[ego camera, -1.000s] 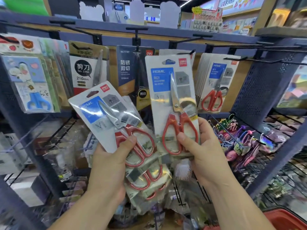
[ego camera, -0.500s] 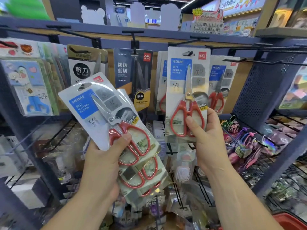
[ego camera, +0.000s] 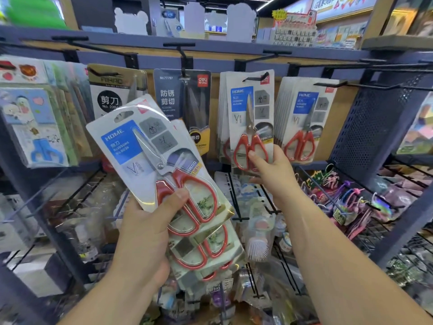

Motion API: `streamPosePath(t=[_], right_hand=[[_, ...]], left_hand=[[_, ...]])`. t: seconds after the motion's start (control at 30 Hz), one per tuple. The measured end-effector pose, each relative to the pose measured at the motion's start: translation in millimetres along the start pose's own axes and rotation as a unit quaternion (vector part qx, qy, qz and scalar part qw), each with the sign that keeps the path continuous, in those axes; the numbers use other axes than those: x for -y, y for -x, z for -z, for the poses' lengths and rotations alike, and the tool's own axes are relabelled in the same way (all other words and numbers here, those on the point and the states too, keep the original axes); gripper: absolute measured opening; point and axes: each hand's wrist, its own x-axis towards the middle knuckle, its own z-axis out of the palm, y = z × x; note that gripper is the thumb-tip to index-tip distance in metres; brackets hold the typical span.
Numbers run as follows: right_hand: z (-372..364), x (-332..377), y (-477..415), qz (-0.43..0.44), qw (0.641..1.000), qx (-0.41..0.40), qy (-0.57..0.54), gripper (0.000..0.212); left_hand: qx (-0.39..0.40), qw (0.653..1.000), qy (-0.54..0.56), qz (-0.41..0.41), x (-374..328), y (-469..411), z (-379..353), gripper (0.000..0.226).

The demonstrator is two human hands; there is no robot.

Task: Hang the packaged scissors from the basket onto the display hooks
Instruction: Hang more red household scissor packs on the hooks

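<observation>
We have the right hand (ego camera: 273, 171) raised to the display, its grip pinched on the bottom of one packaged scissors card (ego camera: 251, 118) at the red handles, and the card's top slot sits at the tip of a black display hook (ego camera: 256, 78) in front of matching cards already hanging there. We judge the step in hand to be seating this card: we should keep it upright and square to the hook, push it back along the wire until the slot clears the upturned tip, and only then let go, so it does not slide off forward. Our left hand (ego camera: 145, 233) is clamped on a fanned stack of packaged scissors (ego camera: 150, 151), held low and left of the hook, thumb across the top card's red handle; we should keep that stack tilted away so it does not knock the neighbouring cards. We cannot tell whether the slot is fully over the hook or just touching it, since the glossy plastic hides the hole. How many cards are in the stack is unclear, and the basket is not in view.
</observation>
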Motion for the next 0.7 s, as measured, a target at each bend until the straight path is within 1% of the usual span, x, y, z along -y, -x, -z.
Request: streamPosePath(t=[0.13, 0.17, 0.2, 0.23, 0.27, 0.3, 0.37, 0.4, 0.43, 0.47, 0.53, 0.63, 0.7], right_hand=[[4, 0, 21, 0.009, 0.992, -0.055, 0.115, 0.049], [4, 6, 33, 0.017, 0.99, -0.068, 0.122, 0.051], [2, 14, 46, 0.025, 0.992, -0.069, 0.104, 0.047], [0, 22, 60, 0.032, 0.996, -0.048, 0.07, 0.04], [-3, 29, 74, 0.04, 0.998, -0.004, 0.039, 0.037], [-5, 36, 88, 0.048, 0.997, 0.057, 0.018, 0.04], [-11, 47, 111, 0.056, 0.983, 0.177, 0.008, 0.058], [-14, 50, 118, 0.059, 0.975, 0.212, 0.009, 0.066], [-16, 49, 123, 0.06, 0.972, 0.226, 0.008, 0.07], [-18, 46, 126, 0.058, 0.974, 0.22, -0.003, 0.071], [-21, 43, 129, 0.054, 0.979, 0.194, -0.022, 0.069], [-21, 38, 130, 0.067, 0.984, 0.165, -0.015, 0.059], [-19, 36, 129, 0.06, 0.986, 0.148, -0.043, 0.047]], left_hand=[[-0.001, 1.0, 0.014, -0.004, 1, 0, -1, 0.054], [-0.002, 1.0, 0.015, -0.004, 1, 0, -1, 0.056], [-0.001, 1.0, 0.015, -0.003, 1, -1, -1, 0.059], [0.003, 1.0, 0.014, 0.0, 2, -2, -2, 0.062], [0.009, 1.0, 0.015, 0.003, 2, -3, -3, 0.065], [0.015, 1.0, 0.017, 0.007, 3, -3, -4, 0.067], [0.021, 0.999, 0.023, 0.012, 4, -4, -8, 0.061], [0.021, 0.999, 0.029, 0.018, 5, -5, -10, 0.053], [0.024, 0.999, 0.036, 0.026, 5, -4, -12, 0.044], [0.027, 0.998, 0.042, 0.034, 5, -5, -15, 0.037], [0.033, 0.998, 0.04, 0.048, 6, -6, -18, 0.035], [0.045, 0.996, 0.039, 0.068, 6, -9, -22, 0.051], [0.065, 0.993, 0.053, 0.082, 7, -9, -23, 0.063]])
